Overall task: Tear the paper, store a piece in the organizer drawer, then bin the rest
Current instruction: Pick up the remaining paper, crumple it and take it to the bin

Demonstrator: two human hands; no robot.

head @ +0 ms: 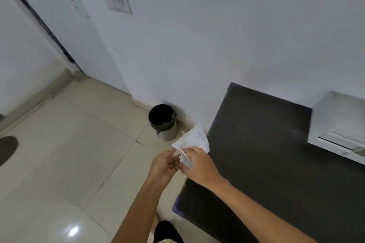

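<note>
My right hand [198,165] grips torn white paper [194,139] with faint writing, held in the air over the left edge of the dark table [266,144]. My left hand [165,163] is cupped beside it, fingers apart, its fingertips touching the paper's lower edge. A small round bin [164,121] with a black liner stands on the floor against the wall, just beyond and left of the paper. The white organizer [339,122] sits on the table at the far right, partly cut off by the frame; its drawer front shows a narrow dark gap.
Beige floor tiles [79,154] spread to the left. A white wall runs behind the bin and table, with a switch plate [117,2] high up. A door frame stands at far left, and a dark mat [7,149] lies at the left edge.
</note>
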